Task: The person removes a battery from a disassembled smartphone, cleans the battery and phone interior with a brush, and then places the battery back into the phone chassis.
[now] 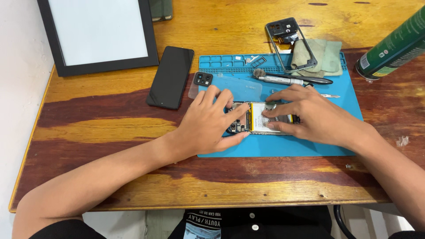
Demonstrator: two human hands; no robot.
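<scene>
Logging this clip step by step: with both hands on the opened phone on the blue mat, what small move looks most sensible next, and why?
Probably lift the white battery a little with the right hand, while the left hand holds down the opened phone. The right fingertips already rest on the battery, the left fingers frame the board end, and the tools lie unused on the blue mat.

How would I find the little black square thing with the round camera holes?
Start at the blue work mat in the middle of the wooden desk. Go to its upper left corner, just above the left hand. The small camera cover lies there: a black, nearly square piece with round lens holes, far smaller than the whole black phone lying beside it.
</scene>
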